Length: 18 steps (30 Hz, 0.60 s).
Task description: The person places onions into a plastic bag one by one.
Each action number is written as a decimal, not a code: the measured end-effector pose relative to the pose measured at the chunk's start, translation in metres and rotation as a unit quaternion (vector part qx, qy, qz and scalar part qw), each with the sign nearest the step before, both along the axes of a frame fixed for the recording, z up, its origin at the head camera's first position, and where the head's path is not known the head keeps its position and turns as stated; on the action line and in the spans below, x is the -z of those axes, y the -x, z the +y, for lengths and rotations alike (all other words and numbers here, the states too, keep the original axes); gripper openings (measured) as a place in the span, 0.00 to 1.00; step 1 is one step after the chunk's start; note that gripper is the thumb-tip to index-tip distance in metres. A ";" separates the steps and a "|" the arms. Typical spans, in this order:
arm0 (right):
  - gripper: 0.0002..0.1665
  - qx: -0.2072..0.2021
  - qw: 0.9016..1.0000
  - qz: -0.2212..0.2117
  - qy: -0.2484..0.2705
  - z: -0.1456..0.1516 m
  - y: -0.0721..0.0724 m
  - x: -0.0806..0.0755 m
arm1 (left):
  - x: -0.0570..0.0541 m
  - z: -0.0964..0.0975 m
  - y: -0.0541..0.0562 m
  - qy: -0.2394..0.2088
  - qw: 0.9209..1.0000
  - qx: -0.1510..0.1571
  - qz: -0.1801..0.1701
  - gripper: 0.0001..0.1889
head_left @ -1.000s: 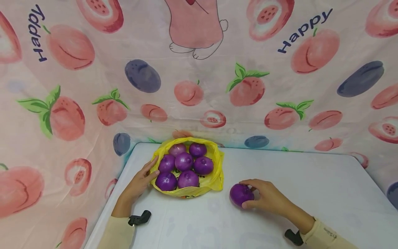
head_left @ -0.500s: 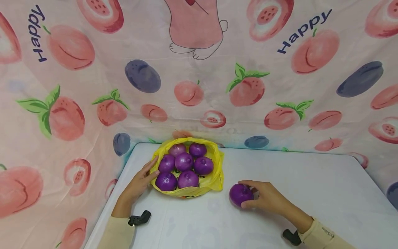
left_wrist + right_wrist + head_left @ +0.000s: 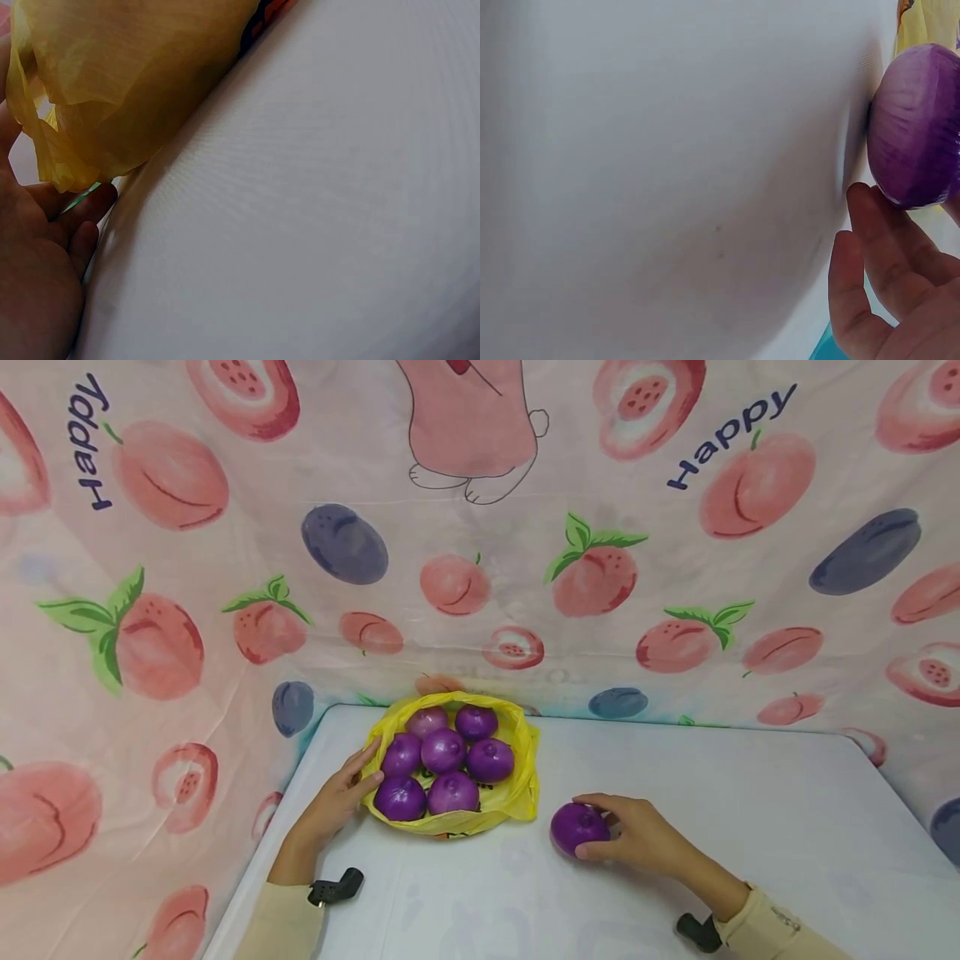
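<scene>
My left hand [image 3: 336,800] lies against the left side of a yellow plastic bag [image 3: 530,777], its fingers and thumb touching the bag's edge. Several purple onions [image 3: 453,792] sit inside the wide-mouthed bag. To the bag's right, my right hand [image 3: 637,839] holds a single purple onion [image 3: 577,829] between thumb and fingers, low over the white table. The right wrist view shows this onion [image 3: 915,127] close beside the fingertips, two other fingers spread loosely below it. In the left wrist view the bag [image 3: 120,90] hangs in folds next to the left fingers.
A white-covered table [image 3: 750,810] lies under everything. Fruit-printed cloth [image 3: 510,543] hangs behind the table and along its left side. A black wrist device [image 3: 335,887] is on the left wrist, another wrist device [image 3: 697,932] on the right.
My right hand and its onion have slid very slightly left, toward the bag. The left hand and the bagged onions look unmoved.
</scene>
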State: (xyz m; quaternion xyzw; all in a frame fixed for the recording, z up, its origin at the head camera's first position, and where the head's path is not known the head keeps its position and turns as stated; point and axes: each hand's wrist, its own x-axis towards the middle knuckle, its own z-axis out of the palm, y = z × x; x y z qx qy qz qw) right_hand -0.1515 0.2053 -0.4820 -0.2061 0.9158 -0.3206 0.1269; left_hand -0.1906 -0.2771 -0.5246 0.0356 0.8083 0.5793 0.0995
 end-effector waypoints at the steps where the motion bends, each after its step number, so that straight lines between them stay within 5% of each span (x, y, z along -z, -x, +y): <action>1: 0.45 0.001 1.000 -0.001 0.002 -0.001 0.000 0.000 | 0.000 0.000 0.000 0.001 1.000 0.000 0.000 0.34; 18: 0.48 0.050 0.998 0.002 0.042 -0.039 0.010 -0.010 | 0.002 -0.001 0.002 -0.006 1.000 0.007 0.006 0.34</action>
